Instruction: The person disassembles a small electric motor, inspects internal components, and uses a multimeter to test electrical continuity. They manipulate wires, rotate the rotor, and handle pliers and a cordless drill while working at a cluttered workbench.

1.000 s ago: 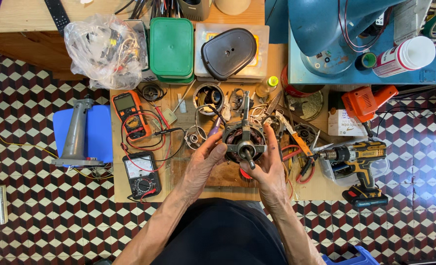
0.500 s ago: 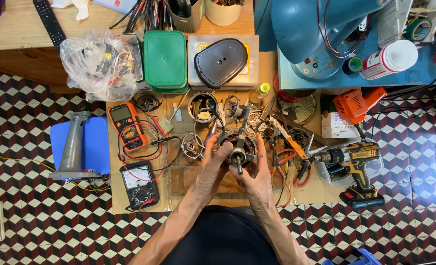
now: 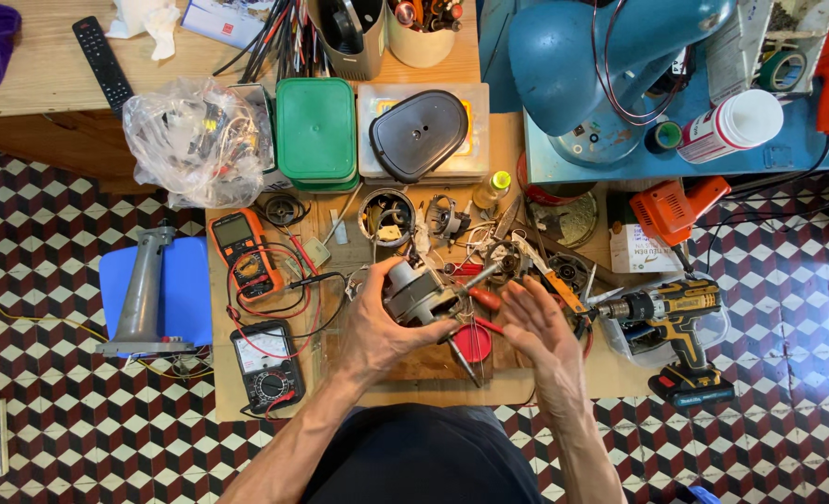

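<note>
the left hand [image 3: 377,322] has its fingers closed around a small grey motor [image 3: 417,294], lifting it just above the cluttered counter [image 3: 503,149] so its side can be turned into view. the right hand [image 3: 537,329] hovers beside it, fingers spread and gripping nothing, just near a red-handled screwdriver [image 3: 475,297] and a red round cap [image 3: 473,343]. meters sit to the left within reach: an orange multimeter [image 3: 244,252] and a black analog meter [image 3: 267,366], their leads looped between them. a clear plastic bag [image 3: 195,140] holds tangled wires and small parts. green lidded boxes [image 3: 316,131] stand stacked and shut. a beige cup [image 3: 421,28] holds tools upright. a yellow cordless drill [image 3: 671,317] lies to the right.
</note>
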